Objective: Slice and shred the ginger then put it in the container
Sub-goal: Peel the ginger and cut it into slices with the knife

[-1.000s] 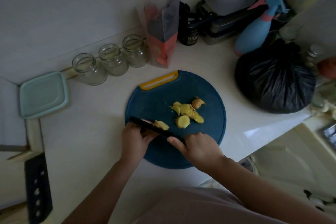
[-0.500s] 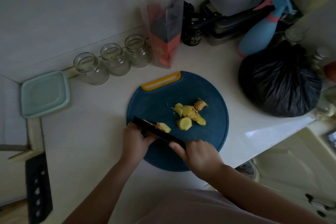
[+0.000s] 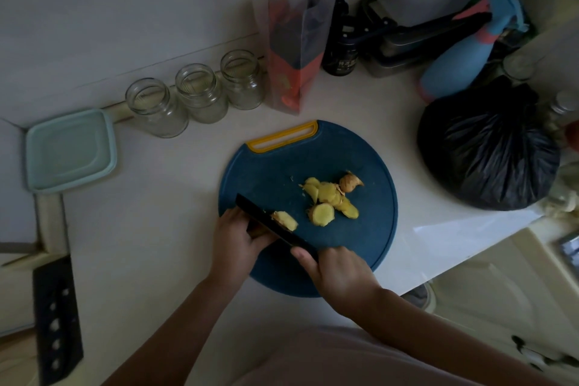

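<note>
A round blue cutting board (image 3: pixel 275 172) with a yellow handle lies on the pale counter. My right hand (image 3: pixel 340 274) grips the handle of a black knife (image 3: pixel 266 222) whose blade lies across the board's near left part. My left hand (image 3: pixel 236 238) holds a piece of ginger against the near side of the blade, mostly hidden by it. A fresh ginger slice (image 3: pixel 285 220) leans on the blade's far side. A pile of several ginger slices (image 3: pixel 329 199) and a knobbly end piece (image 3: pixel 349 182) lie in the board's middle. A pale green lidded container (image 3: pixel 70 150) sits far left.
Three empty glass jars (image 3: pixel 200 92) stand in a row behind the board. A clear bag (image 3: pixel 296 50), a dark bottle (image 3: pixel 340 53), a blue spray bottle (image 3: pixel 457 59) and a black plastic bag (image 3: pixel 488 147) crowd the back right. A black knife block (image 3: pixel 56 320) sits at the lower left.
The view has shifted slightly. Both hands and the knife stay in almost the same place on the board, with the cut slice still leaning on the blade.
</note>
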